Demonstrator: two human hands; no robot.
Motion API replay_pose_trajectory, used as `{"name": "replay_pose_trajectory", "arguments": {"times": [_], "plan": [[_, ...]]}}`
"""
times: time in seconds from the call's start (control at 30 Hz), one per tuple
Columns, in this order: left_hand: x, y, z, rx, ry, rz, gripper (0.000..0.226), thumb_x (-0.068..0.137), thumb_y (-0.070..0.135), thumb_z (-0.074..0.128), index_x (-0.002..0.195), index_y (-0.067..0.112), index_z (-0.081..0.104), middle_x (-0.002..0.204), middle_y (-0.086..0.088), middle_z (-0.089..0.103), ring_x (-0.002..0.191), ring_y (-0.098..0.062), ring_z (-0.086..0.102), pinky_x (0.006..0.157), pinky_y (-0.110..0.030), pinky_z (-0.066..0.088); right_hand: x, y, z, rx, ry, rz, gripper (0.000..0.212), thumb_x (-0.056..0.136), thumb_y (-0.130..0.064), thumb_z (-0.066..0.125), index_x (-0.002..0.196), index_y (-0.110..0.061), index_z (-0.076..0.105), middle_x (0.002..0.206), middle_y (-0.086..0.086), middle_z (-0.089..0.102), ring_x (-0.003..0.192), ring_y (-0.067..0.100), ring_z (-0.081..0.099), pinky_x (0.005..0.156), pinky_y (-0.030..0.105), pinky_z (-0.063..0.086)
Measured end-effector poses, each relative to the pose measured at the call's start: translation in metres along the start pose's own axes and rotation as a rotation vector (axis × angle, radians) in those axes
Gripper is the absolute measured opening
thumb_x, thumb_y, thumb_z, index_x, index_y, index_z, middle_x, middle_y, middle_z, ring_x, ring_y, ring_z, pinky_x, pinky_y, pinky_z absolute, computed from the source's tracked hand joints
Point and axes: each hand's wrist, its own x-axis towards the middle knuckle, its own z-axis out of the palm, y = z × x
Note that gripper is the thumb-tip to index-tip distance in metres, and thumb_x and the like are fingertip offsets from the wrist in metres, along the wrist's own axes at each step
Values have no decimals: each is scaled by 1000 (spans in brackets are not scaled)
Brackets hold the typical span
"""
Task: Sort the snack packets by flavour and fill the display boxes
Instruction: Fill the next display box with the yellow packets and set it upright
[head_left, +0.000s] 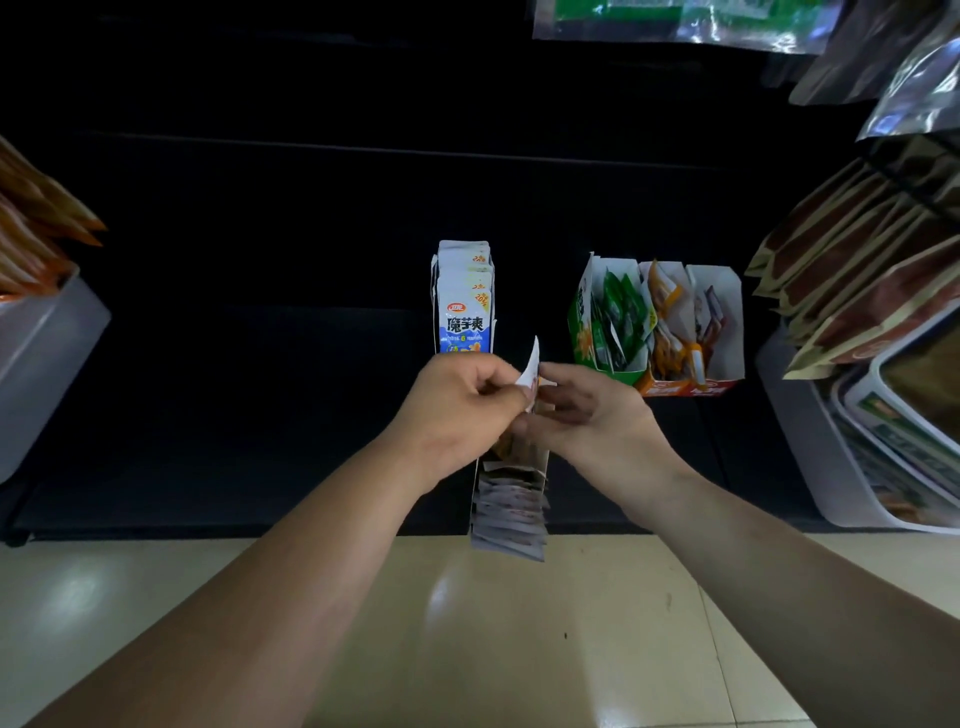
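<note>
While both hands meet at the centre of the frame, the left hand (457, 400) and right hand (597, 415) each pinch a white snack packet (531, 366) between thumb and curled fingers, its corner poking up between them. Directly below them, a narrow display box (511, 509) packed with pale packets juts past the front edge of the dark shelf (260, 415), over the tiled floor (467, 649). Just above the hands stands a row of blue-and-white packets (465, 296). Right of centre sit a green display box (584, 322) holding green packets and, touching it, an orange display box (667, 384). A grey bin (47, 353) shows at the left edge.
</note>
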Motion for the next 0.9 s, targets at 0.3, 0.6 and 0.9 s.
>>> {"name": "replay_pose_trajectory", "arguments": {"times": [0.3, 0.6, 0.9], "plan": [[0, -31, -3, 22, 49, -137, 21, 100, 13, 63, 110, 29, 73, 107, 10, 74, 97, -6, 70, 70, -18, 52, 4, 10, -12, 87, 146, 201, 22, 105, -5, 54, 110, -20, 69, 101, 1, 79, 94, 14, 77, 87, 36, 64], [4, -53, -3, 46, 186, -91, 19, 97, 9, 67, 94, 26, 75, 86, 9, 75, 80, -3, 71, 77, -23, 57, 16, 14, -2, -50, 242, 286, 36, 99, -32, 68, 133, -29, 58, 110, -5, 70, 99, 19, 70, 88, 44, 63], [10, -58, -2, 68, 191, -140, 11, 91, 19, 79, 95, 27, 74, 87, 7, 75, 79, -9, 73, 84, -34, 63, 54, 1, 9, 21, 277, 222, 12, 100, -18, 69, 110, -25, 70, 99, -6, 75, 90, 8, 69, 63, 20, 48]]}}
